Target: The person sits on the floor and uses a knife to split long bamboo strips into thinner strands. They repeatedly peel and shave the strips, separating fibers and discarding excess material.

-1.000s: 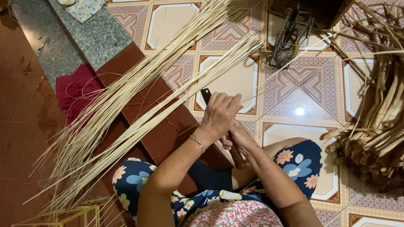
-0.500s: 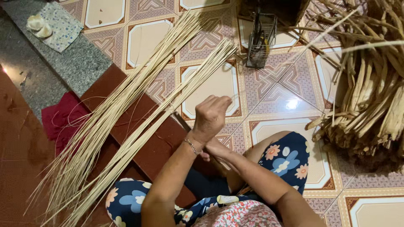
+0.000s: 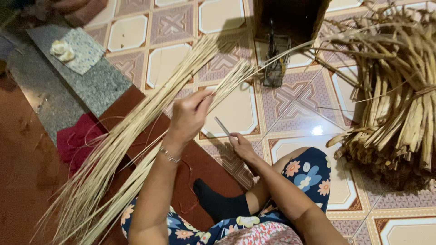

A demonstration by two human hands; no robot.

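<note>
My left hand (image 3: 188,115) is raised above the floor, fingers curled almost closed around a thin pale strip (image 3: 290,50) that runs up and away to the right, toward the dark basket (image 3: 290,16) at the top of the view. My right hand (image 3: 243,146) sits lower, just above my knee, closed around the handle of a small knife (image 3: 222,126) whose blade points up and left toward the other hand. Going by how things lie, a good share of the work looks done: two long bundles of fine pale sticks (image 3: 136,136) stretch across the floor on my left, partly over a red-brown board (image 3: 195,163), while a thick heap of dry brown leaves (image 3: 399,104) is piled on my right, so I judge plenty of raw stuff is left to strip. I see no packages, labels or signs anywhere. The nearest things to that are a pale patterned cloth (image 3: 84,56) with a small white lump (image 3: 62,50) on it, lying on the grey stone step (image 3: 97,88) at upper left, a red cloth (image 3: 77,138) crumpled below that step, and a small wire frame (image 3: 274,68) standing on the patterned floor tiles (image 3: 231,113) in front of the basket.
</note>
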